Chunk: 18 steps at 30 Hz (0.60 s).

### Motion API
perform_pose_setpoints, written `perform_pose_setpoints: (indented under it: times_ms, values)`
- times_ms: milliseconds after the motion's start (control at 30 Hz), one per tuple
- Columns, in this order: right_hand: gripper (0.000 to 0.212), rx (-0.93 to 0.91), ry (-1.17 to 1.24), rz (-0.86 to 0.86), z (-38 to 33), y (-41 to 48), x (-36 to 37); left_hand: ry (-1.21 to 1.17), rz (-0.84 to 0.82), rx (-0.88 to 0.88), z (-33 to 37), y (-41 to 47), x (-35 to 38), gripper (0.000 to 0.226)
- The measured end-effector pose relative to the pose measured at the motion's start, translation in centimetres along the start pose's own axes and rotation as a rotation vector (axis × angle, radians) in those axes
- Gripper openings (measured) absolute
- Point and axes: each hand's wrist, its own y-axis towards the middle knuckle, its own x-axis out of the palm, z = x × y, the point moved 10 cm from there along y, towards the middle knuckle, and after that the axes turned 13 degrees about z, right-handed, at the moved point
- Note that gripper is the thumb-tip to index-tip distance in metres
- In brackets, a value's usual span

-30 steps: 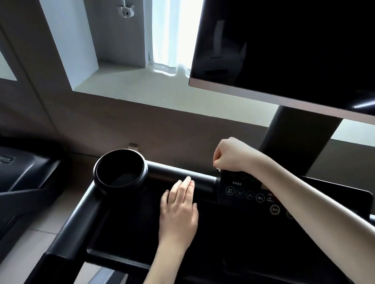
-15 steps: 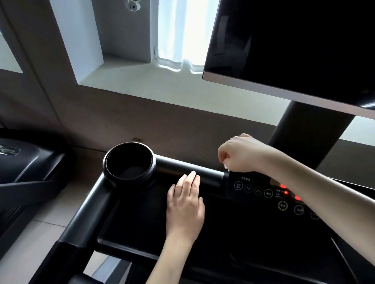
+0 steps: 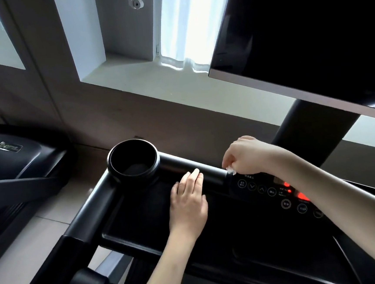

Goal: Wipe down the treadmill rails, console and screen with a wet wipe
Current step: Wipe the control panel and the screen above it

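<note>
Writing on console [image 3: 266, 194] unreadable; right hand [image 3: 249, 156] pinches wipe [image 3: 230, 170].

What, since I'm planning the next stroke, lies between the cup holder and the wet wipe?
Head view: between cup holder and wet wipe runs black crossbar; fingertips of the left hand rest on its near edge.
</note>
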Motion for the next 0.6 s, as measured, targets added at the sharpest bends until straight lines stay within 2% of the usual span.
perform_pose_setpoints:
  times_ms: [133, 267, 367, 500, 600]
  values:
    - [0.029, -0.031, -0.104, 0.11, -1.4, 0.6, -0.7, -0.013, -0.03, 0.006, -0.2, -0.1, 0.2, 0.055]
    - [0.021, -0.052, -0.139, 0.063, -1.9, 0.6, -0.6, -0.009, -0.07, 0.043, -0.6, -0.1, 0.3, 0.057]
    - [0.023, -0.009, -0.193, 0.089, -1.4, 1.0, -1.2, 0.009, -0.065, 0.037, -0.8, -0.1, 0.0, 0.057]
    - [0.021, -0.104, -0.243, 0.007, -3.4, 0.3, 1.0, 0.023, -0.065, 0.017, -0.9, -0.2, -0.2, 0.058]
    - [0.017, -0.06, -0.256, 0.021, -2.7, 0.8, 0.3, 0.02, -0.073, 0.013, -0.9, -0.2, -0.1, 0.058]
